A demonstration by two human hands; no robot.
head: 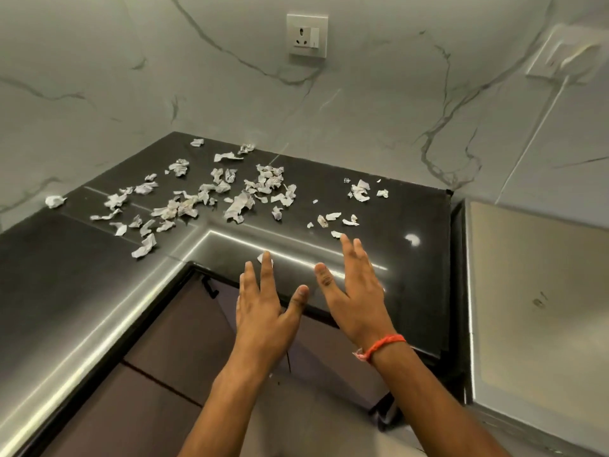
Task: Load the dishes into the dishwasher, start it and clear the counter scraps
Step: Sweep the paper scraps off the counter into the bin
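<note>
Scraps [204, 196]: torn, crumpled white paper bits strewn over the black counter [66, 258], mostly centre-left of frame, with a smaller cluster [361, 189] right of centre near the back wall and a few loose bits [333, 219] just beyond the fingertips. One stray ball [54, 201] sits at the far left edge. Left hand [263, 301] and right hand [352, 291] both hover over the counter's inner corner at lower centre, fingers straight and spread, holding nothing; one bit [261, 257] shows just behind a left fingertip. No dishes or dishwasher in view. Looks like the scrap-clearing step, not yet started. Next move likely calls for sweeping the pieces together from both sides into one pile, then scooping. Risk: light bits scatter or slip off the edge. Wall socket [307, 35] at upper centre.
</note>
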